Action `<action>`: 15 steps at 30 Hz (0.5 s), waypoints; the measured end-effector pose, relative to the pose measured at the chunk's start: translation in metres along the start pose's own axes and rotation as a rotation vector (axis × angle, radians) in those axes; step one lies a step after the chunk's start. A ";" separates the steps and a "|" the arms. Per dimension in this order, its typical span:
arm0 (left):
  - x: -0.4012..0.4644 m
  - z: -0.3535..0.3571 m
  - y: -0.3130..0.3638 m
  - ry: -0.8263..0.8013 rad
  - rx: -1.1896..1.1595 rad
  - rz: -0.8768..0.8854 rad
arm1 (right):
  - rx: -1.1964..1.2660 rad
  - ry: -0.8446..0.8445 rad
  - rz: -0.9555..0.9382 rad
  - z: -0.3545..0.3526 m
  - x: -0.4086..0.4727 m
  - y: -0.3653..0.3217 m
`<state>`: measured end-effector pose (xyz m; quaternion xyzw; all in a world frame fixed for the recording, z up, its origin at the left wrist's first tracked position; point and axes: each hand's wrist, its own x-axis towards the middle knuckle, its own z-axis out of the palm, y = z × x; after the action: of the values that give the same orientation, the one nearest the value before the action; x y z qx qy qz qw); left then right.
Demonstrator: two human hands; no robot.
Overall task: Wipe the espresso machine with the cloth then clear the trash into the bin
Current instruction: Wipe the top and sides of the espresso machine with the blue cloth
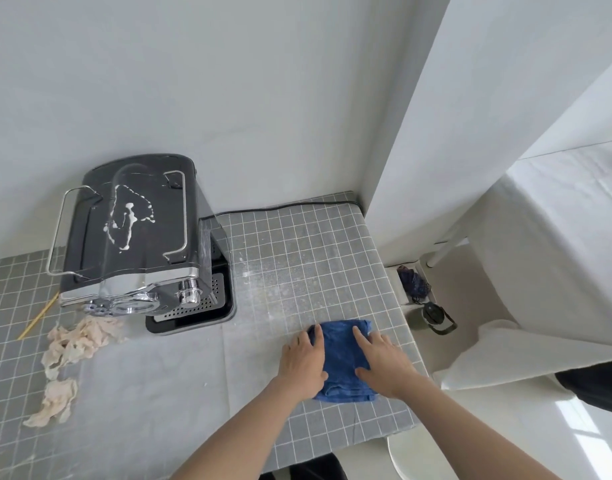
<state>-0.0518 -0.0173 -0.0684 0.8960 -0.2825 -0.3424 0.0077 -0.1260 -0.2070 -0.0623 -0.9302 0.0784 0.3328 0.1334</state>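
A folded blue cloth [342, 358] lies on the grey tiled counter [297, 254] near its right front edge. My left hand [302, 358] rests flat on the cloth's left side and my right hand [384, 362] lies flat on its right side, fingers straight. A black and chrome espresso machine [135, 233] stands at the back left, with a white spill streaked across its top. Crumpled pale tissue trash [76, 344] lies in front of the machine, and another piece [55, 401] sits closer to me. A thin wooden stick [38, 318] lies beside the trash.
The machine's black drip tray [197, 313] juts forward at its right. A black cable [290, 206] runs along the back wall. White specks dust the counter's middle. To the right, below the counter, a white draped surface [539, 271] and a small dark object [432, 313] are visible.
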 end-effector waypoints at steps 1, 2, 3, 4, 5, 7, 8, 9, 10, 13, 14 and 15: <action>0.000 0.000 0.001 0.002 -0.020 -0.003 | 0.036 -0.002 0.009 0.001 0.001 -0.001; -0.001 0.000 0.002 0.005 -0.045 0.001 | 0.073 -0.007 0.014 0.001 0.001 -0.003; -0.001 0.000 0.002 0.004 -0.080 0.008 | 0.110 -0.013 0.020 0.000 0.001 -0.004; -0.003 -0.001 0.002 0.003 -0.129 0.018 | 0.139 -0.014 0.020 -0.001 0.001 -0.006; -0.004 -0.003 0.000 -0.004 -0.192 0.031 | 0.159 -0.015 0.022 -0.003 0.001 -0.008; -0.004 -0.004 -0.004 -0.032 -0.318 0.055 | 0.201 -0.015 0.032 -0.005 0.002 -0.009; -0.005 -0.005 -0.007 -0.045 -0.365 0.056 | 0.214 -0.013 0.036 -0.006 0.003 -0.010; -0.006 -0.007 -0.010 -0.055 -0.406 0.055 | 0.222 -0.011 0.037 -0.007 0.004 -0.011; -0.007 -0.008 -0.012 -0.063 -0.454 0.053 | 0.228 -0.008 0.034 -0.008 0.005 -0.012; -0.011 -0.009 -0.013 -0.058 -0.608 0.019 | 0.240 0.009 0.010 -0.011 0.006 -0.016; -0.012 -0.008 -0.011 -0.048 -0.630 0.013 | 0.238 0.013 0.001 -0.012 0.006 -0.017; -0.013 -0.008 -0.010 -0.036 -0.627 0.010 | 0.238 0.014 -0.005 -0.012 0.006 -0.018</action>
<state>-0.0503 -0.0038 -0.0563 0.8424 -0.1677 -0.4286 0.2802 -0.1104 -0.1936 -0.0534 -0.9102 0.1160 0.3145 0.2433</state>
